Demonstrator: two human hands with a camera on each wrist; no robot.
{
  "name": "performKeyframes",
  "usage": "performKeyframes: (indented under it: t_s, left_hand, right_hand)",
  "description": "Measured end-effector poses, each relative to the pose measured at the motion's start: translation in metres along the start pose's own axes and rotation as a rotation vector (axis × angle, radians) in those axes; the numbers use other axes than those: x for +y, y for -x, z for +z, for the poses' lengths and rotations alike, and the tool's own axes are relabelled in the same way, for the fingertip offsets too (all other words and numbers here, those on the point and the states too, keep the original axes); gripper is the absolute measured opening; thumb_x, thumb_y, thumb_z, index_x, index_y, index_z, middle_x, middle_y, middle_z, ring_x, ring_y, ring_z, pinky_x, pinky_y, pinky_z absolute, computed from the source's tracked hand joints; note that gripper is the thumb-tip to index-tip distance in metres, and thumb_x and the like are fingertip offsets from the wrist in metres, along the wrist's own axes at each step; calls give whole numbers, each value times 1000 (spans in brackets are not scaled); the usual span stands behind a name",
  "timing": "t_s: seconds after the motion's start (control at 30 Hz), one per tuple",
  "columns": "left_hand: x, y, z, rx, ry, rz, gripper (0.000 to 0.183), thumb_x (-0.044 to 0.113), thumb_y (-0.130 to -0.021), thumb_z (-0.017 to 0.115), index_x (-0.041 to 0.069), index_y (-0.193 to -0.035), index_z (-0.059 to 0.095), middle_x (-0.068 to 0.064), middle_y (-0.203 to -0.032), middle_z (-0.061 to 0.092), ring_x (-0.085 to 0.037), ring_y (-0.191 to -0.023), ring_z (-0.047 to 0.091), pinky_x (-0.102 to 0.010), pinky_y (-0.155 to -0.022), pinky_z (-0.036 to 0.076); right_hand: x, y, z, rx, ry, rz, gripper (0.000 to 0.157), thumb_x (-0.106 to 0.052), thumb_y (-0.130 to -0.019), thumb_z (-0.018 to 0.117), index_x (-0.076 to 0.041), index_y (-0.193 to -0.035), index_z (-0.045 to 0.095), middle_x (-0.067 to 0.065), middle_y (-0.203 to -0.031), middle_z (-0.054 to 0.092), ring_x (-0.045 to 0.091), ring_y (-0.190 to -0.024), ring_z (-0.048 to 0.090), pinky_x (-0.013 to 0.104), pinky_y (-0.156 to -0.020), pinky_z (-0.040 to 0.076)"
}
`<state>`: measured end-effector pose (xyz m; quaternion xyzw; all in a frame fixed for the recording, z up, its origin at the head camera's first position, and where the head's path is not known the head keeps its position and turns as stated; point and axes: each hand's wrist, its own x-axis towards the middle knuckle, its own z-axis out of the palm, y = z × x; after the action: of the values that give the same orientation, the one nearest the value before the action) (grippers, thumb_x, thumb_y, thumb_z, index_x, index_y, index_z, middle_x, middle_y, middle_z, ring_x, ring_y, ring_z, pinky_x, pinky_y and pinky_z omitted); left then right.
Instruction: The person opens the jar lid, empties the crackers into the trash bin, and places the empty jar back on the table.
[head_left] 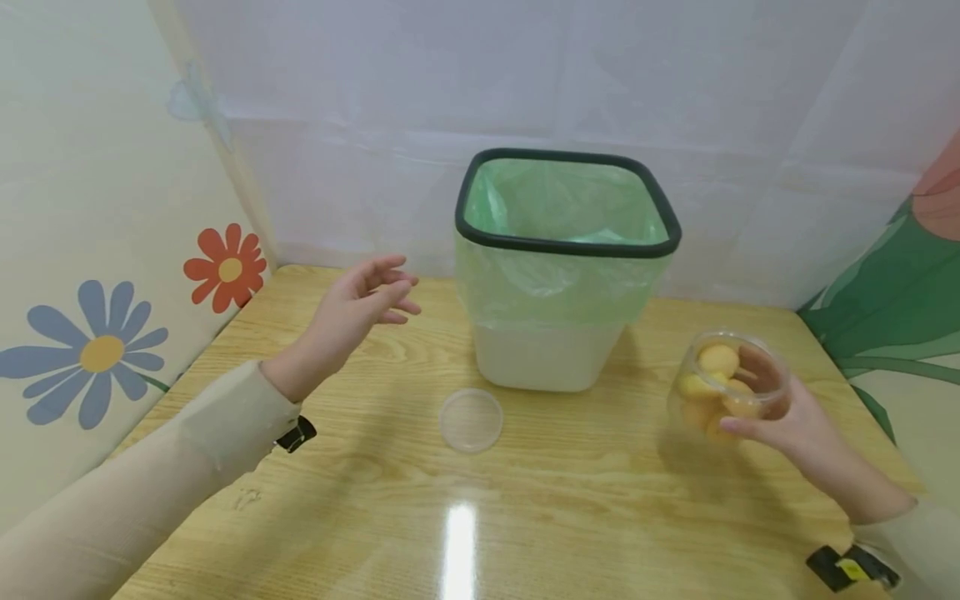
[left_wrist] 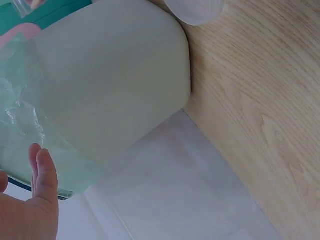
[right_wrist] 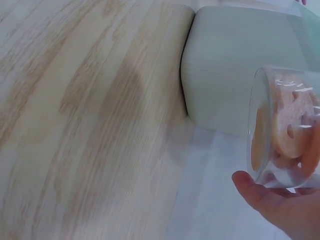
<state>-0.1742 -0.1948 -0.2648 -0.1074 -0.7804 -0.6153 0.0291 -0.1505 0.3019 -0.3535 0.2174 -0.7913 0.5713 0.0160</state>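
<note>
My right hand (head_left: 798,429) grips a clear round jar (head_left: 686,408) from its right side, above the table. Inside the jar lie several round yellow-orange pieces (head_left: 718,362); in the right wrist view they look flat with small holes, like biscuits (right_wrist: 292,125). The jar's top is uncovered. My left hand (head_left: 356,304) is in the air left of the bin, fingers loosely bent and holding nothing. A pale waste bin (head_left: 540,354) stands upright between the hands, lined with a green plastic bag (head_left: 555,287) under a black rim ring (head_left: 562,244). A clear round lid (head_left: 471,421) lies flat before it.
The wooden table (head_left: 360,508) backs onto a wall covered in pale sheeting (head_left: 360,167). Flower pictures decorate the left wall (head_left: 82,200), and green leaves (head_left: 892,292) show on the right one. Each wrist wears a black strap (head_left: 297,434).
</note>
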Motion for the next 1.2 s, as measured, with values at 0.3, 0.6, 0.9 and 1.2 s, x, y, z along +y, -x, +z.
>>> performKeyframes:
  t_s: [0.3,0.6,0.9,1.2]
  left_hand:
    - [1,-5,0,0,2,-1,51,15,-107,47,-5,-152,32,-27,-137,52,1,-86,67,-18,-81,56]
    - [7,-15,4,14,43,-10,51,16,-107,47,-4,-152,33,-25,-136,53,-1,-85,67,-18,-81,56]
    - [15,-20,7,-4,72,-34,51,18,-107,46,-1,-153,33,-15,-131,56,-4,-87,67,-20,-83,57]
    - [22,-23,8,-18,97,-47,51,20,-108,46,0,-153,32,-17,-131,55,-5,-88,67,-21,-84,56]
  right_hand:
    - [-4,-4,0,3,-55,2,83,20,-85,65,-22,-151,38,-19,-141,46,-10,-121,46,9,-84,50]
    - [-3,-5,-1,17,-13,5,86,19,-84,66,-23,-153,35,-22,-141,44,-11,-120,45,8,-84,49]
    - [-3,-4,-1,25,6,2,87,19,-84,67,-23,-153,35,-22,-140,45,-11,-121,44,8,-85,48]
    - [-6,-4,-1,16,-24,-21,87,21,-83,66,-21,-153,36,-19,-142,46,-9,-122,44,8,-86,48]
